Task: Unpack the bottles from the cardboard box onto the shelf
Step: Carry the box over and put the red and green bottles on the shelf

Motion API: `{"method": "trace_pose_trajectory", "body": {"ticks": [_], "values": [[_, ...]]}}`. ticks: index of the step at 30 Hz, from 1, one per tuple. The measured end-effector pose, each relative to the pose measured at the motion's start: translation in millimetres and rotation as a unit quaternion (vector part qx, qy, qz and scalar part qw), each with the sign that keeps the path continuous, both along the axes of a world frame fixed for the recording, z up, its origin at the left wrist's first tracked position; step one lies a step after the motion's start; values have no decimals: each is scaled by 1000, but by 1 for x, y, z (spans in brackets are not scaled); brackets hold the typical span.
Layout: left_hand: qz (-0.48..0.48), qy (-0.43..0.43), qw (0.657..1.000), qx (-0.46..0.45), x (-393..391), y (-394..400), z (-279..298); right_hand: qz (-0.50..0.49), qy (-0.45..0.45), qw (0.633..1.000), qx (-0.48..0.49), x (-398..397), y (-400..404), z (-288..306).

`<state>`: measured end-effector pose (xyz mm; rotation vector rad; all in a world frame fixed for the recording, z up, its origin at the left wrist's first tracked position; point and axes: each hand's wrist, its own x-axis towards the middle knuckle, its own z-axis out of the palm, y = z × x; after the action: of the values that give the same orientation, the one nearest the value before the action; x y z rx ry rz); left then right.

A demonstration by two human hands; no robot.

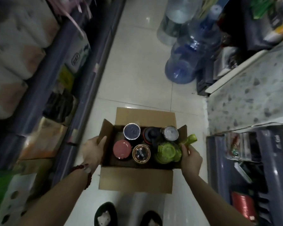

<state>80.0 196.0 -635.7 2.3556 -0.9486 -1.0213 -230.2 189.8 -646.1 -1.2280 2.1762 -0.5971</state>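
Note:
An open cardboard box (136, 178) stands on the tiled floor in front of my feet. Several bottles stand upright inside: a dark blue lid (131, 131), a black lid (152, 133), a silver lid (171, 133), a pink lid (122, 149), a gold-rimmed lid (141, 153) and a green bottle (167, 151) at the near right. My left hand (93, 149) grips the box's left flap. My right hand (190, 158) holds the box's right edge beside the green bottle; its fingertips touch the green handle (190, 140).
Shelving (82, 88) with paper-roll packs and bagged goods runs along the left. A speckled shelf top (252, 95) and lower racks stand on the right. Large blue water jugs (185, 62) sit on the floor beyond the box. My slippers show at the bottom.

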Motion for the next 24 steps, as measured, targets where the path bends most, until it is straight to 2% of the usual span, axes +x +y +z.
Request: {"method": "trace_pose_trajectory", "body": {"ticks": [9, 24], "values": [[-3, -1, 1000, -15, 9, 2, -101, 21, -3, 1000, -2, 3, 8, -110], [11, -6, 1000, -2, 6, 5, -159, 14, -6, 1000, -14, -2, 16, -159]]}}
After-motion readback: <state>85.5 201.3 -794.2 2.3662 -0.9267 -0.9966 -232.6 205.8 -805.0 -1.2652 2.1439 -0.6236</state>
